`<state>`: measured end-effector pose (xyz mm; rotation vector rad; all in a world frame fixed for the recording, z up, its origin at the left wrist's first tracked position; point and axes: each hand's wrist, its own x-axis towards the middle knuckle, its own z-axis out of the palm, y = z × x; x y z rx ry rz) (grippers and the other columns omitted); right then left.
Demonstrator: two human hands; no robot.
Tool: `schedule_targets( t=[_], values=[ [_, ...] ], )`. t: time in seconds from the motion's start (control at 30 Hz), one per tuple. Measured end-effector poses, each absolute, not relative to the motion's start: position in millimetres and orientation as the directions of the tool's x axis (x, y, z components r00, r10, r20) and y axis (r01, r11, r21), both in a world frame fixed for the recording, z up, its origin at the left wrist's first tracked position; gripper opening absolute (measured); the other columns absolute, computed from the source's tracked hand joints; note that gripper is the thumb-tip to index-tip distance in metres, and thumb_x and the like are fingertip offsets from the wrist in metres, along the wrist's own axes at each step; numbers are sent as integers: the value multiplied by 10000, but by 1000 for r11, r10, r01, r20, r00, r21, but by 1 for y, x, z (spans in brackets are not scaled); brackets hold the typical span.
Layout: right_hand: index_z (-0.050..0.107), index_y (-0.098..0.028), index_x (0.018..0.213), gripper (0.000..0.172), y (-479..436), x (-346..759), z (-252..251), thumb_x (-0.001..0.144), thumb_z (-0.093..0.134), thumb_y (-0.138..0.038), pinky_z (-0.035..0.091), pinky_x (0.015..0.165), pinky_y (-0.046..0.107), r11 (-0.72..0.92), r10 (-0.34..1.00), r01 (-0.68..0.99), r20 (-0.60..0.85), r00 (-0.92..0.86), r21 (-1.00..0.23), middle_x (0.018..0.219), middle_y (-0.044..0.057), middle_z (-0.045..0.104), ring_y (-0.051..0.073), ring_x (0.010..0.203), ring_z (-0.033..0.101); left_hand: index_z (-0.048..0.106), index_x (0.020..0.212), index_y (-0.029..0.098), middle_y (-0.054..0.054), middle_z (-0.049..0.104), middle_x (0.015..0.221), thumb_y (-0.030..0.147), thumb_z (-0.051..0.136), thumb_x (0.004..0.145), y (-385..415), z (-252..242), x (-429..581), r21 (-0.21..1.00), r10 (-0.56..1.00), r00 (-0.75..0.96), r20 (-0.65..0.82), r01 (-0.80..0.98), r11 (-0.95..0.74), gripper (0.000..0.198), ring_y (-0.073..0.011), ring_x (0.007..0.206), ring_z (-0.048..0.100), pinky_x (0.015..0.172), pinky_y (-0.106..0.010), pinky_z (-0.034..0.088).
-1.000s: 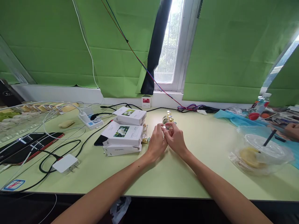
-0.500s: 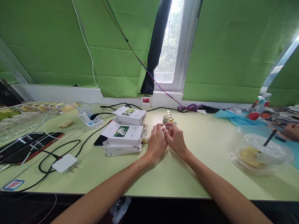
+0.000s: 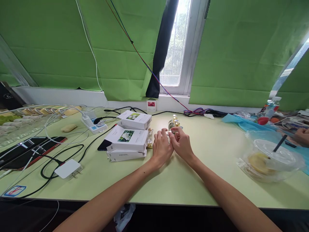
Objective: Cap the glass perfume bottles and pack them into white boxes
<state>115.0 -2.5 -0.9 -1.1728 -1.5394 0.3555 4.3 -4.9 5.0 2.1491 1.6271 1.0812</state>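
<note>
My left hand [image 3: 162, 145] and my right hand [image 3: 181, 141] meet over the middle of the table, fingertips together. Both have bent fingers closed around something small and shiny; the fingers hide most of it, so its kind cannot be made out. Just beyond them stand several small glass bottles [image 3: 175, 121] with gold and silver caps, partly covered by my right hand. To the left of my left hand, more clear and gold glass pieces [image 3: 150, 137] lie against a stack of white boxes [image 3: 134, 140] with flower pictures.
A white charger [image 3: 68, 169], a power strip [image 3: 95, 125], loose cables and a dark phone [image 3: 31, 153] spread over the left. On the right are a lidded plastic cup [image 3: 270, 158] in a bag, a blue cloth [image 3: 246, 123] and another person's hand [image 3: 301, 137]. A small box [image 3: 151, 105] stands by the wall.
Both hands stay in nearly the same place with almost the same finger pose. The whole view has shifted very slightly.
</note>
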Motion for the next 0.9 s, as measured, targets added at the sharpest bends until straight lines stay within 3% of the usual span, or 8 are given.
schedule_targets(
  t=[0.9],
  values=[
    [636, -193, 950, 249, -2, 117, -1, 944, 535, -420, 351, 550, 272, 452, 821, 505, 565, 87, -735, 541, -66, 449, 137, 507, 455, 476, 1223, 189, -169, 556, 1174, 377, 392, 1005, -6, 6, 3, 577, 914, 135, 382, 738, -350, 300, -330, 1123, 532, 861, -455, 461]
  ],
)
